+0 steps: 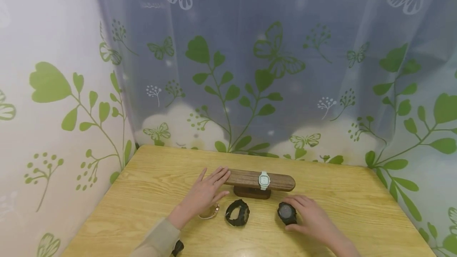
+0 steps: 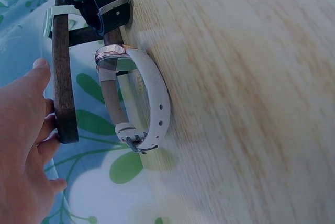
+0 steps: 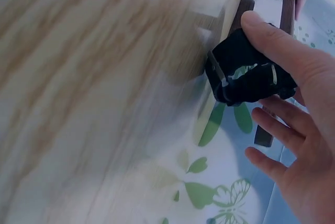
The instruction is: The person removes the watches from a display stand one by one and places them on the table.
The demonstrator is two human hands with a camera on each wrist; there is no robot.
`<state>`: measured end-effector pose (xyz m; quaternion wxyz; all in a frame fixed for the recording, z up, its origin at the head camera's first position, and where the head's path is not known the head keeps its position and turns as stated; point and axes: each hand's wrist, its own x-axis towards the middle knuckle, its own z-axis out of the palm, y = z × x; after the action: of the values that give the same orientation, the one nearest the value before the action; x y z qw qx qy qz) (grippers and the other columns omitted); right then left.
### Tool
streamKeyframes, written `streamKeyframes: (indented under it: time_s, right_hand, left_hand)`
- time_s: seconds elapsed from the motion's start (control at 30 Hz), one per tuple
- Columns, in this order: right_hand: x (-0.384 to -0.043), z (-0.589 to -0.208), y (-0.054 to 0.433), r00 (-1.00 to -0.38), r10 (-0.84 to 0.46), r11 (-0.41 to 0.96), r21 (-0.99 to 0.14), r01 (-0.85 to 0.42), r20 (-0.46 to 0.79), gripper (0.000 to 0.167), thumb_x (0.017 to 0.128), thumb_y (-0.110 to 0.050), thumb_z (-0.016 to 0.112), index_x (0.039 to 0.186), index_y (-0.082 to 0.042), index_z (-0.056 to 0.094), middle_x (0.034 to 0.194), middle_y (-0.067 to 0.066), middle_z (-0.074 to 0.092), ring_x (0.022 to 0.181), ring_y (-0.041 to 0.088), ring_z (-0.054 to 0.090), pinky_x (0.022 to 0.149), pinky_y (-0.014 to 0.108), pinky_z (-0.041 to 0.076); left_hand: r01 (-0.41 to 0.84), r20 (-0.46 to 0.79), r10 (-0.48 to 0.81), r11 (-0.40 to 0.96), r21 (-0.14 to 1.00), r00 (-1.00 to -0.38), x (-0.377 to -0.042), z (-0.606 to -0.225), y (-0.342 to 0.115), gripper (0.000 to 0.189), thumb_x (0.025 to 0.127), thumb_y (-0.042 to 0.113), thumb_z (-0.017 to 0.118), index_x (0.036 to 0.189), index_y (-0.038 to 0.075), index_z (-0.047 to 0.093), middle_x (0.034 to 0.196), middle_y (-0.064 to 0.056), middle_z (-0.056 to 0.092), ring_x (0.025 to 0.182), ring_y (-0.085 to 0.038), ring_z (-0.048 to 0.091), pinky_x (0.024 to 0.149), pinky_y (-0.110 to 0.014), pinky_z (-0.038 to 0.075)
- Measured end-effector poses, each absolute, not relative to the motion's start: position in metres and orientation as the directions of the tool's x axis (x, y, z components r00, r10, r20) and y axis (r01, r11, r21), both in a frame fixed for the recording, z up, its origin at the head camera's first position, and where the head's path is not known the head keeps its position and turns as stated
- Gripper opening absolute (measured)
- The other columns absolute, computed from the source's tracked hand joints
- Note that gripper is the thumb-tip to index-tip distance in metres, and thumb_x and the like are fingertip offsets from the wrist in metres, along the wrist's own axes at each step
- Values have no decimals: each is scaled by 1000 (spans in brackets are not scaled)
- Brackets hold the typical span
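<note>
My left hand (image 1: 203,193) rests on the left end of a brown wooden watch stand (image 1: 246,179), its fingers straight across the bar. A mint-green watch (image 1: 264,180) is strapped round the bar's right half. Below the left hand, a watch with a white strap and rose-gold case (image 2: 158,98) stands on its side, partly hidden in the head view. At the front right, my right hand (image 1: 312,217) holds a black watch (image 1: 287,212) by its edges between thumb and fingers. Another black watch (image 1: 238,212) stands between the hands, in front of the stand.
The wooden table (image 1: 143,181) meets a patterned curtain (image 1: 232,110) along its back and sides. Part of a small black thing (image 1: 177,247) shows beside the left sleeve (image 1: 160,237), near the bottom of the head view.
</note>
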<state>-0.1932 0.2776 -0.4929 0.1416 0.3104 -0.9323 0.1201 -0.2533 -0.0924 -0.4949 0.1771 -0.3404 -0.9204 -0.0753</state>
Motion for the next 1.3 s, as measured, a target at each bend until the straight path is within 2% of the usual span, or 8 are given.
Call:
streamKeyframes:
  time_s: [0.27,0.47,0.83,1.07,1.3]
  right_hand:
    - [-196,-491,257,-748,-588,755,-123,-644,307,73,70,-45,91,129,-11,65,120,5,64,104,28,66,87,50,58]
    - [-199,-494,245,-698,-641,711,-97,-697,318,73,73,-48,88,131,-11,64,118,4,64,98,25,67,81,48,59]
    - [-201,-500,234,-702,-650,705,-114,-700,290,72,74,-46,88,133,-12,64,120,2,63,106,22,65,86,48,58]
    - [-202,-502,231,-690,-659,695,-107,-711,299,71,75,-47,87,132,-11,64,119,2,63,107,23,64,90,51,57]
    - [-199,-499,233,-717,-645,707,-151,-691,264,77,79,-53,81,139,-9,60,126,7,63,112,30,63,92,64,52]
  left_hand:
    - [655,373,600,755,29,-708,-254,-494,-93,65,103,45,54,156,10,40,160,-8,40,149,-25,35,122,-61,19]
    - [658,367,598,751,52,-712,-254,-493,-92,64,103,43,56,155,9,41,160,-9,40,149,-27,36,122,-61,18]
    - [654,365,599,755,37,-713,-252,-490,-93,64,104,45,52,156,9,40,161,-8,38,149,-25,36,122,-61,18]
    - [663,378,603,748,40,-703,-253,-491,-92,64,103,42,56,155,8,42,160,-10,40,148,-27,37,121,-61,20]
    - [665,385,603,745,40,-699,-252,-491,-93,64,103,42,56,155,8,41,160,-9,40,148,-26,38,121,-61,20]
